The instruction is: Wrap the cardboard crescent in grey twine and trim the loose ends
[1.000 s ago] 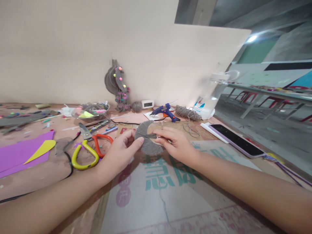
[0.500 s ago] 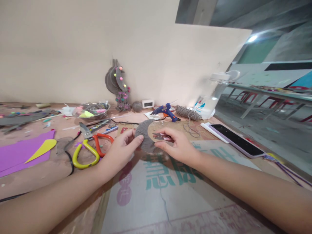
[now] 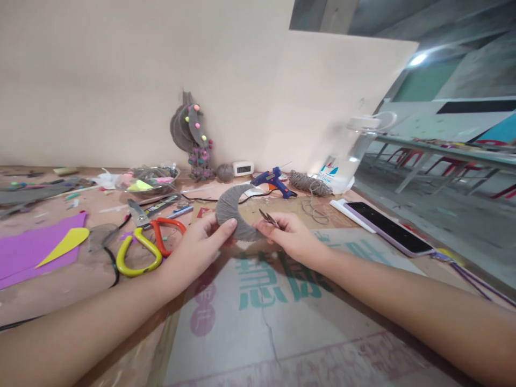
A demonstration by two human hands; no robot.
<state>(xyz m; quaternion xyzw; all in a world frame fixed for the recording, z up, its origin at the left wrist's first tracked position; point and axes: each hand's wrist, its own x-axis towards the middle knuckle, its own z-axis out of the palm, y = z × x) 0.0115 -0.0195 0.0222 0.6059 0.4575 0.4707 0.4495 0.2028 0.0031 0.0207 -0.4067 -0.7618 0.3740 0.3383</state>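
A crescent wrapped in grey yarn (image 3: 230,208) is held up over a printed board (image 3: 226,344). My left hand (image 3: 207,239) grips its left side, the thumb lying on the yarn. At the crescent's lower right tip is my right hand (image 3: 288,236), its fingers closed on small pointed scissors (image 3: 268,218), whose handles are mostly hidden; its fingertips also meet the tip. A thin strand of yarn runs down over the board below.
Red-and-yellow-handled scissors (image 3: 139,252) and purple sheets (image 3: 40,247) lie left. Behind are a blue glue gun (image 3: 274,181), grey yarn (image 3: 310,184), a clock (image 3: 243,169) and a decorated hanging (image 3: 193,134). A phone (image 3: 389,228) and bottle (image 3: 342,156) stand right.
The crescent has tilted and shifted slightly left, its lower tip now at my right fingertips. The small scissors in my right hand have turned and their points now angle upward.
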